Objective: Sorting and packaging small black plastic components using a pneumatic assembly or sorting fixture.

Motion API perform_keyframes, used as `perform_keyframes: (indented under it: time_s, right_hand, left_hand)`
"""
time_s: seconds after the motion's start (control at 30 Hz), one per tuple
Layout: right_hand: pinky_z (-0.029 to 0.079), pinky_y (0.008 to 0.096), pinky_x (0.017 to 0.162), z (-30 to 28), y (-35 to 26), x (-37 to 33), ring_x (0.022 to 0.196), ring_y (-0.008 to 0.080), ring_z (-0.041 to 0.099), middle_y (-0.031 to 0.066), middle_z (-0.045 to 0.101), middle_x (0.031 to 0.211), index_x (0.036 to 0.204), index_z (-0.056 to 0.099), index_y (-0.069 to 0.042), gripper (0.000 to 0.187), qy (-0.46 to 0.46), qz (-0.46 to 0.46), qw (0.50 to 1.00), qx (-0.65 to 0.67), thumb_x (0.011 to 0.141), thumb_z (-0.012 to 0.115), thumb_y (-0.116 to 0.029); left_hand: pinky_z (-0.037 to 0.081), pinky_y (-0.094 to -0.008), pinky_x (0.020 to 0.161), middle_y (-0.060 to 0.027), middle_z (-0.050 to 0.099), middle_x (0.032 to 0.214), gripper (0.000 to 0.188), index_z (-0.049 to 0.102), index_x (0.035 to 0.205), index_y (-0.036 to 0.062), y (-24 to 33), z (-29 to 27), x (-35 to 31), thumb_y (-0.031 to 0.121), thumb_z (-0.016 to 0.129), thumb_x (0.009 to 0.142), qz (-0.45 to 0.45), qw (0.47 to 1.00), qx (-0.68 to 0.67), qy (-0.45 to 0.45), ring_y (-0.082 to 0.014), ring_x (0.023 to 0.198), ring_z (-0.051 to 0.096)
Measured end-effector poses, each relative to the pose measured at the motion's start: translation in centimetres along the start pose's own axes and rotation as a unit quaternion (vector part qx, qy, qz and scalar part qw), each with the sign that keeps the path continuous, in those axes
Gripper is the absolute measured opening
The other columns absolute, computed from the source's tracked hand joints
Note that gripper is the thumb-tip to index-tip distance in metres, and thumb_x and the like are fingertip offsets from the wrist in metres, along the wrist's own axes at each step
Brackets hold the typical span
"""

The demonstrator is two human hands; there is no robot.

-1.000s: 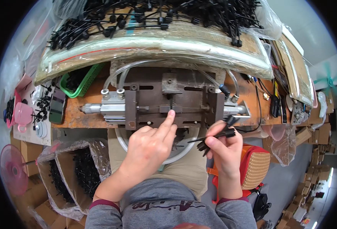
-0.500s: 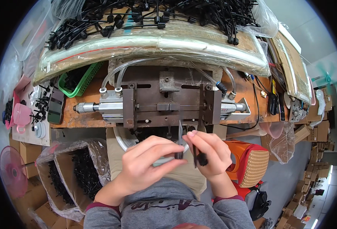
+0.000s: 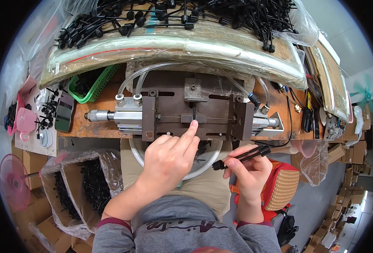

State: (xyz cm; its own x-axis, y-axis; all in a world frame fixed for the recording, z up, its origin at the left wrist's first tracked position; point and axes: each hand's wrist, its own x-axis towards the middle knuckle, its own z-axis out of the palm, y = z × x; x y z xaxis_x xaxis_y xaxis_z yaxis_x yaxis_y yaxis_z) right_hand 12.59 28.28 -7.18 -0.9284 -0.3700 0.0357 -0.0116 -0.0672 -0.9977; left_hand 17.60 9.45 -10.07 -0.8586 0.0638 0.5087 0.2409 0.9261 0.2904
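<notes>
My left hand reaches up to the dark metal fixture with its index finger stretched out and the other fingers bent. That fingertip touches the lower end of a slim black rod-like part, which lies upright in view across the small centre block. The fingertip hides the part's near end. In front of the fixture, to the right, my right hand is closed around black plastic stems with knob-like ends. They lie tilted between thumb and fingers; how many cannot be told.
Pneumatic cylinders with clear hoses flank the fixture. A white-rimmed basin sits below it. Behind, a plastic-wrapped board bears piled black parts. A green basket stands left, and an orange-red chair right.
My left hand has moved up from near the right hand to the fixture, where a black part now lies at the centre block. My right hand has shifted right and down, its stems turned sideways.
</notes>
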Motion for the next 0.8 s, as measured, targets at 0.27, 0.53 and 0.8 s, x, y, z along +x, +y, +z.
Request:
perform_keyframes:
  time_s: [0.27, 0.53, 0.8]
  right_hand:
    - [0.044, 0.0191, 0.042, -0.4, 0.6, 0.6, 0.048, 0.0100, 0.060, 0.0092, 0.067, 0.070, 0.085, 0.065, 0.004, 0.009, -0.025, 0.110, 0.991, 0.072, 0.083, 0.073, 0.000]
    - [0.044, 0.0191, 0.039, 0.1, 1.0, 1.0, 0.047, 0.0097, 0.059, 0.0118, 0.068, 0.071, 0.085, 0.066, 0.005, 0.005, -0.065, 0.149, 0.979, 0.126, 0.085, 0.070, 0.002]
    - [0.041, 0.0196, 0.040, -1.0, 1.3, 1.4, 0.046, 0.0101, 0.055, 0.0160, 0.069, 0.082, 0.111, 0.067, 0.006, 0.021, -0.067, 0.093, 0.980, 0.160, 0.093, 0.061, -0.004]
  left_hand:
    - [0.050, -0.0283, 0.059, -0.0096, 0.069, 0.116, 0.026, 0.070, 0.092, 0.0043, 0.0, -0.4, 0.2, 0.014, 0.079, 0.069, -0.007, 1.000, -0.007, -0.017, -0.0172, 0.064, 0.063]
    - [0.054, -0.0282, 0.062, -0.0080, 0.067, 0.097, 0.037, 0.070, 0.103, 0.0027, 0.8, -1.2, -1.0, 0.009, 0.070, 0.067, 0.097, 0.959, -0.266, 0.017, -0.0190, 0.075, 0.066]
    - [0.058, -0.0296, 0.066, -0.0106, 0.068, 0.103, 0.030, 0.072, 0.095, -0.0004, 1.0, -2.4, -1.6, 0.006, 0.070, 0.066, 0.055, 0.965, -0.254, 0.036, -0.0232, 0.086, 0.068]
